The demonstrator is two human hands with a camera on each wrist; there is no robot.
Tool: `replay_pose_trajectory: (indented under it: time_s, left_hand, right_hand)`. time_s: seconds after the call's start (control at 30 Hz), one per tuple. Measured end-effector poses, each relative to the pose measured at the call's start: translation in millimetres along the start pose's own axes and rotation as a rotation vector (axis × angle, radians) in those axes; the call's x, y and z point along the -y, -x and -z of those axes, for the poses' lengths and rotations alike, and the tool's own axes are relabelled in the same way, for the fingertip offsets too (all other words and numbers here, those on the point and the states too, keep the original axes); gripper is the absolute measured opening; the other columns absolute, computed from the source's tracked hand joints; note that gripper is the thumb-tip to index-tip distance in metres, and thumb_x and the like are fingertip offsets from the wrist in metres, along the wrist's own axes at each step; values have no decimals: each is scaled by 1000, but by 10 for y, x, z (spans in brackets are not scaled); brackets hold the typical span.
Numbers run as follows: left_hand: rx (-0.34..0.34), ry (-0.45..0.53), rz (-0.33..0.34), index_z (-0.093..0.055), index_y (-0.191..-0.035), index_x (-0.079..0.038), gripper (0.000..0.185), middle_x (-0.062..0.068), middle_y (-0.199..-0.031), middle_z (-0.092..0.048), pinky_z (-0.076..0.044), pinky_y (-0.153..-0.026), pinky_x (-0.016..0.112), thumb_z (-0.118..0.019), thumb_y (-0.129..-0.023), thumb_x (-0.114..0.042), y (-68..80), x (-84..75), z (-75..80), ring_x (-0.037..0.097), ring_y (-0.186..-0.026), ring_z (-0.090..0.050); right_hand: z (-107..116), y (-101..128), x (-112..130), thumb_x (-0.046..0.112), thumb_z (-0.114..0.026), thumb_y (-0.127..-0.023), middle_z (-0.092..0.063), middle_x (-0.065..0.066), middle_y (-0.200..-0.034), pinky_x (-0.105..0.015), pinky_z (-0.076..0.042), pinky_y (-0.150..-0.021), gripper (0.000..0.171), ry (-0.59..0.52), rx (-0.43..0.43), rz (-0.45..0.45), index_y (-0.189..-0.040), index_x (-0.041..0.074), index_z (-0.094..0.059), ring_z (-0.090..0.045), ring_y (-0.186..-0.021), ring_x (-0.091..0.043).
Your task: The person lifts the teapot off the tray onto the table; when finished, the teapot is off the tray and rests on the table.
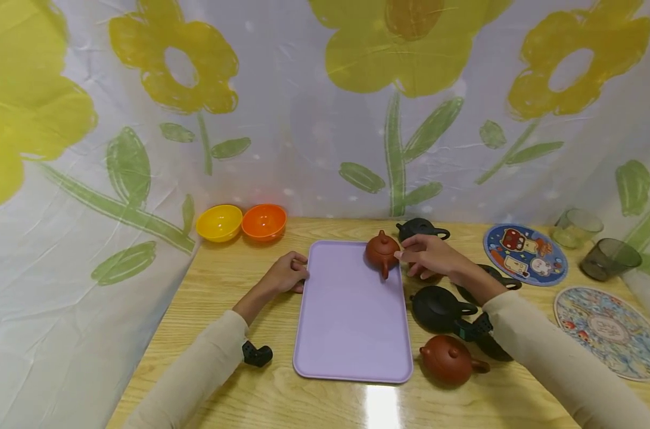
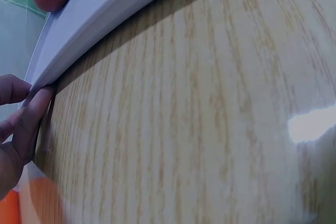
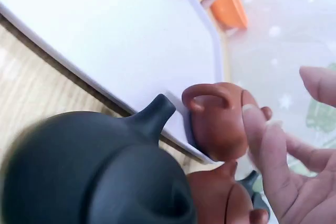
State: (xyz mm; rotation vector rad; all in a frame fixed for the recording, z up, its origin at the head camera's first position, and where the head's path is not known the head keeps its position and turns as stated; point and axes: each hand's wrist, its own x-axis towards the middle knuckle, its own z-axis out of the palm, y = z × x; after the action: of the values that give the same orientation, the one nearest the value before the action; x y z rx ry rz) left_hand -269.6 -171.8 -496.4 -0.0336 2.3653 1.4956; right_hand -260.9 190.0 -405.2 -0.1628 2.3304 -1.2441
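Note:
A lilac tray (image 1: 351, 322) lies on the wooden table, with a reddish-brown teapot (image 1: 381, 251) standing in its far right corner. My left hand (image 1: 287, 273) pinches the tray's left rim, thumb above and fingers below, as the left wrist view (image 2: 21, 121) shows. At the brown teapot's side is my right hand (image 1: 429, 256). Its fingertips reach the pot's body in the right wrist view, while the thumb stays apart and the fingers are fairly straight. Beneath this hand, a second brown teapot (image 3: 212, 195) is mostly hidden in the head view.
Right of the tray stand black teapots (image 1: 437, 308) and another brown teapot (image 1: 447, 359). One more black teapot (image 1: 418, 227) is at the back. Yellow (image 1: 220, 223) and orange (image 1: 264, 222) bowls sit back left. Round mats (image 1: 525, 255) and glasses (image 1: 609, 260) lie far right.

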Motion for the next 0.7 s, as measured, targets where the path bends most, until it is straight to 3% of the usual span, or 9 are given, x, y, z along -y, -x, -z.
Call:
replay_pose_trajectory:
  time_s: [0.13, 0.33, 0.53, 0.7]
  left_hand:
    - [4, -9, -5, -51, -129, -1, 36, 14, -105, -59, -62, -65, 29, -63, -95, -5, 7, -5, -2, 19, -78, -63]
    - [6, -6, -7, -51, -128, 0, 36, 14, -103, -58, -62, -64, 29, -63, -95, -4, -4, -12, -2, 18, -75, -62]
    - [1, -17, 2, -51, -128, -1, 36, 14, -103, -58, -62, -64, 29, -63, -95, -4, -7, -31, -2, 18, -74, -63]
    - [6, -13, 17, -51, -128, -2, 36, 13, -103, -57, -62, -65, 29, -63, -95, -5, -13, -7, 2, 19, -76, -63]
  right_hand:
    - [-43, -121, 23, 43, -64, -97, -46, -26, -147, -36, -61, -82, 81, -29, 31, -41, -154, 0, -26, -69, -107, -34]
    - [-94, -214, 50, 41, -65, -96, -42, -28, -150, -32, -61, -75, 89, -26, 41, -88, -158, 1, -16, -69, -107, -34]
    - [-114, -282, 50, 38, -66, -96, -37, -26, -155, -34, -62, -72, 91, -8, 38, -93, -160, 3, -12, -69, -103, -36]
    - [-168, -360, 5, 36, -70, -93, -35, -23, -158, -38, -62, -76, 89, 1, 59, -52, -159, 6, -19, -70, -100, -33]
